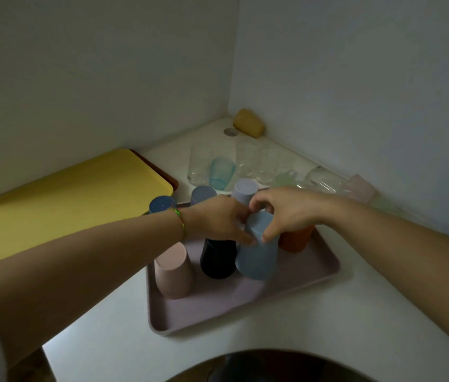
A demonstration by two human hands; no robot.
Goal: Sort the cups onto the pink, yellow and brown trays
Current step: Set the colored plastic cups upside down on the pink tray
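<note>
**Both hands on the light blue cup, pink tray**

Nearest, past a dark rounded rim (273, 365) at the bottom edge: pink tray (245, 304) flat on the white counter (369, 312), its front part bare. On the tray, upside down: pale pink cup (173, 271) at the front left, black cup (218, 257) just beside it toward the middle, light blue cup (257, 252) touching the black one on its right, orange cup (296, 239) behind that, near the tray's right rim.

Over the tray's middle, both hands meeting on the light blue cup. Left hand (215, 219), green bracelet (180, 220) at the wrist, fingers partly curled, tips pressed to the cup's upper left side. Right hand (286, 210) arched over the cup's upturned base, fingers (268, 232) bent and spread just enough to pinch the upper right side, thumb curled above the base. Cup tilted slightly; lifted or resting on the tray, cannot tell.

Behind the hands, at the tray's far edge: dark blue cup (161, 204), grey-blue cup (202, 194), lavender cup (244, 190), all inverted.

Left of the pink tray: yellow tray (66, 205), bare, stacked on a brown tray (172, 180) showing only at its far right edge.

Beyond the pink tray: clear glasses (262, 161) in a blurred cluster, translucent teal cup (222, 172) among them, pale pink tumbler (361, 187) to the right, near the wall. Farthest, in the corner: yellow sponge (248, 122).
</note>
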